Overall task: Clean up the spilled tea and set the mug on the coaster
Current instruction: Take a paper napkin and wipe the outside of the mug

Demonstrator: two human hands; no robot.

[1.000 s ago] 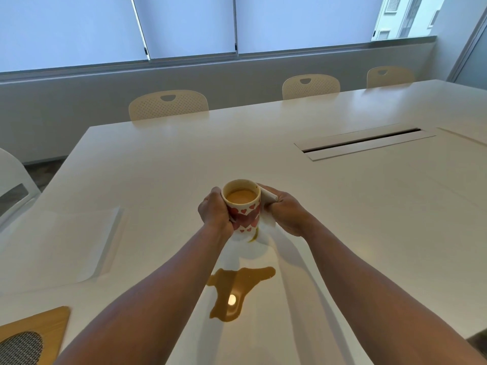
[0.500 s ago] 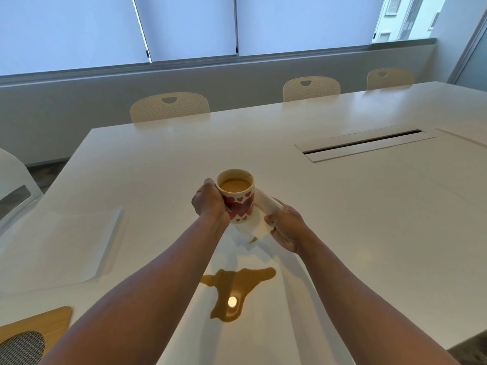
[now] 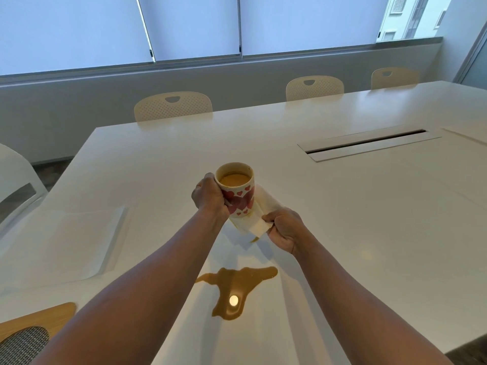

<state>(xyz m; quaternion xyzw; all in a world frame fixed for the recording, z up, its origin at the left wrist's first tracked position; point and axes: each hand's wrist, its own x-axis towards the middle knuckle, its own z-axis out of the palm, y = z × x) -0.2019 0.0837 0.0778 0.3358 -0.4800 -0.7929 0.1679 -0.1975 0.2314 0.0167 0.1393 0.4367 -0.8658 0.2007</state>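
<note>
The left hand (image 3: 210, 198) grips the mug (image 3: 235, 191), nearly full and easily slopped; the right hand (image 3: 286, 229) pinches a soft, limp napkin (image 3: 259, 210) against its base.

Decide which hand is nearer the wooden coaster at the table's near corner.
Left. The left hand grips the mug on the wooden coaster's side; the right hand holds the napkin farther away.

Left hand (image 3: 209, 198) gripping mug (image 3: 237, 192) — right hand (image 3: 286, 230) pinching napkin (image 3: 259, 218), tea puddle (image 3: 234, 291)
</note>
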